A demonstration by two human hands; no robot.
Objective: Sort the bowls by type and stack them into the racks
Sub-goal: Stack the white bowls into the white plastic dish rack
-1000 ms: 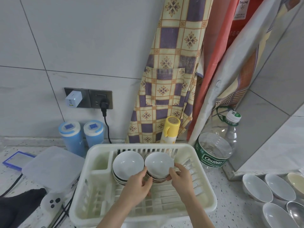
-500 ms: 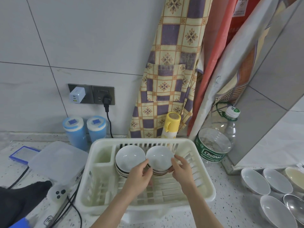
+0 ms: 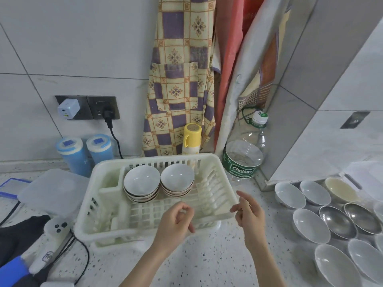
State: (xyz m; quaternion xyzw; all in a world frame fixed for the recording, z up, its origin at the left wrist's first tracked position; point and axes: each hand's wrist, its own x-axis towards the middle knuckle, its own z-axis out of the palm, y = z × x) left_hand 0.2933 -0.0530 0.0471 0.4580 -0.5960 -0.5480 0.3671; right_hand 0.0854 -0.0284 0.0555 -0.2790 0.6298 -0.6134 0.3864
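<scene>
White plastic rack: set on the speckled surface near its back edge, against the tiled wall.
Left stack of bowls: white bowls with dark rims are nested at the back of the rack, tilted toward the camera.
Right stack of bowls: a second nest of white bowls is placed just beside the first, touching it or nearly so, also tilted.
Left hand: held above the rack's front wall, fingers loosely curled, nothing grasped, clear of both stacks.
Right hand: held over the rack's front right corner, fingers relaxed and spread, nothing grasped.
Loose white bowls: laid out in rows toward the right edge of the surface, well apart from the rack.
Cream bowl: seen in the back row of the loose bowls.
Metal bowls: two are placed side by side among the white ones.
Clear water bottle: lying tilted behind the rack's right back corner.
Yellow-capped can: stood upright behind the rack.
Blue canisters: two are stood at the wall, left of the rack.
</scene>
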